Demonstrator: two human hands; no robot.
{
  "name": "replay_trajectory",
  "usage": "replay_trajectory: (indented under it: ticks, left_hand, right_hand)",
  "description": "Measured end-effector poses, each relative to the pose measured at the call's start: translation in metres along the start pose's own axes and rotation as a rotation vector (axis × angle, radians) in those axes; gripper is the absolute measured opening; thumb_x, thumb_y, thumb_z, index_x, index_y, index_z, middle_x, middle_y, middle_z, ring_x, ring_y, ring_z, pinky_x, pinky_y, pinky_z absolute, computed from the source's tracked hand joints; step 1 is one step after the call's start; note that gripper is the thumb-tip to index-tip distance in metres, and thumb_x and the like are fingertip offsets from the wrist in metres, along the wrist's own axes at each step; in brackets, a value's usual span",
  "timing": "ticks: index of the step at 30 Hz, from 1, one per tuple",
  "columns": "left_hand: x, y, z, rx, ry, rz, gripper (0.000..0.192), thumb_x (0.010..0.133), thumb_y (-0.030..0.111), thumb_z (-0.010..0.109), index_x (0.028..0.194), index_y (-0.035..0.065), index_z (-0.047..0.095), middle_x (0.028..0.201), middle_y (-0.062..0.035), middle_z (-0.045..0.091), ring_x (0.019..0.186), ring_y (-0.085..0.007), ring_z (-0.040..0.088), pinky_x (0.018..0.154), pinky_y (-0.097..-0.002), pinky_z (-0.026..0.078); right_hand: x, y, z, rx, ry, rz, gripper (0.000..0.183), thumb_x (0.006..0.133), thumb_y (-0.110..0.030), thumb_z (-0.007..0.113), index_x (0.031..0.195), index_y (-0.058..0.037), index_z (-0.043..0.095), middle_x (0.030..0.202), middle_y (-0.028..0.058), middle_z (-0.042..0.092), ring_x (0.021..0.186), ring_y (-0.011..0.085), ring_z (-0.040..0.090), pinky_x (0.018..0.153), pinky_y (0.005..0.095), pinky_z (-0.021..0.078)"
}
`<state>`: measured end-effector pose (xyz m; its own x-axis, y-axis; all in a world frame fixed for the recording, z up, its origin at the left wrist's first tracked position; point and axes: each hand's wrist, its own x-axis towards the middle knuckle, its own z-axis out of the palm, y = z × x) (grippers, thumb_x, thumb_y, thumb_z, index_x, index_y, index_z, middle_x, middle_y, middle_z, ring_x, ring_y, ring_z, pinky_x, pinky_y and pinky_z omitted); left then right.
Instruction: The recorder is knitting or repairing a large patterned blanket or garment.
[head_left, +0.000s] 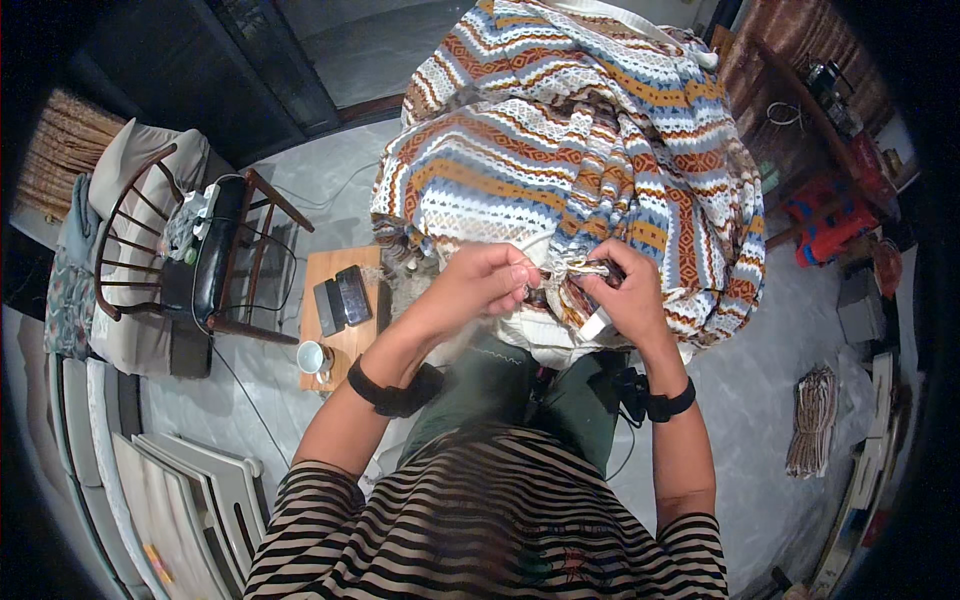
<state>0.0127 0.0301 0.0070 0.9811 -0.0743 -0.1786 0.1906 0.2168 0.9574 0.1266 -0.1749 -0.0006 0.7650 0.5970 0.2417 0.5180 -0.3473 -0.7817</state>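
Observation:
A large patterned fabric (487, 172), striped in white, orange, brown and blue-grey, is heaped before me and reaches my knees. At its near edge my left hand (499, 281) pinches something thin, perhaps thread, between thumb and fingertips; it is too fine to make out. Close by on the right, my right hand (626, 289) grips a gathered, bunched part of the same fabric between thumb and fingers. A small white tag (595, 324) hangs under the right hand's thumb. White fabric edging (525, 334) lies below both hands, over my lap.
A low wooden table (319, 262) at left bears a phone in an open case (352, 296) and a mug (313, 358). Beyond stands a wooden chair (259, 195) with cables. A folded striped bundle (812, 424) lies on the floor at right, below a red-and-blue object (829, 217).

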Motion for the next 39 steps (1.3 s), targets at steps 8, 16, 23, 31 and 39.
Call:
replay_trajectory:
  ticks: [8,16,23,31,39]
  left_hand:
    - [0.010,0.003,0.029,-0.532,0.055,0.245,0.020,0.092,0.023,0.055,0.100,0.0047,0.056,0.103,-0.0044,0.056,0.088,-0.0090,0.051,0.076,-0.0220,0.042]
    - [-0.013,0.019,0.021,-0.389,-0.092,0.258,0.020,0.094,0.024,0.052,0.082,0.0089,0.045,0.068,0.0029,0.038,0.060,-0.0072,0.034,0.056,-0.0210,0.028]
    - [-0.099,0.073,-0.016,-0.604,0.260,0.500,0.005,0.091,0.012,0.048,0.093,0.0105,0.044,0.077,0.0007,0.049,0.061,-0.0055,0.044,0.058,-0.0217,0.046]
    - [-0.050,0.035,-0.012,0.337,0.439,0.314,0.015,0.089,0.021,0.058,0.098,0.0095,0.061,0.075,0.0047,0.057,0.064,-0.0016,0.049,0.053,-0.0177,0.037]
    - [0.017,-0.012,0.033,0.856,0.366,0.559,0.019,0.082,0.018,0.065,0.090,0.0011,0.060,0.073,-0.0070,0.060,0.070,-0.0136,0.058,0.064,-0.0297,0.046]
  right_hand:
    - [-0.004,-0.007,0.002,-0.050,0.048,-0.157,0.023,0.068,-0.010,0.072,0.086,-0.0043,0.059,0.079,0.0110,0.060,0.070,0.0283,0.059,0.064,0.0343,0.0461]
    - [-0.009,-0.007,0.005,-0.342,0.106,-0.406,0.024,0.063,-0.006,0.062,0.086,-0.0092,0.056,0.083,0.0081,0.055,0.068,0.0297,0.059,0.058,0.0380,0.0471]
    - [-0.010,0.049,-0.015,-0.208,0.243,-0.166,0.018,0.065,0.002,0.059,0.082,-0.0006,0.055,0.077,0.0146,0.053,0.065,0.0313,0.057,0.058,0.0332,0.0448]
    - [0.004,0.000,-0.003,0.068,0.082,-0.022,0.021,0.072,-0.008,0.070,0.088,-0.0033,0.057,0.072,0.0090,0.060,0.066,0.0192,0.059,0.061,0.0310,0.0449]
    - [-0.001,-0.001,-0.003,0.029,0.082,-0.011,0.019,0.074,-0.012,0.070,0.087,-0.0041,0.057,0.070,0.0084,0.060,0.063,0.0181,0.059,0.060,0.0305,0.0451]
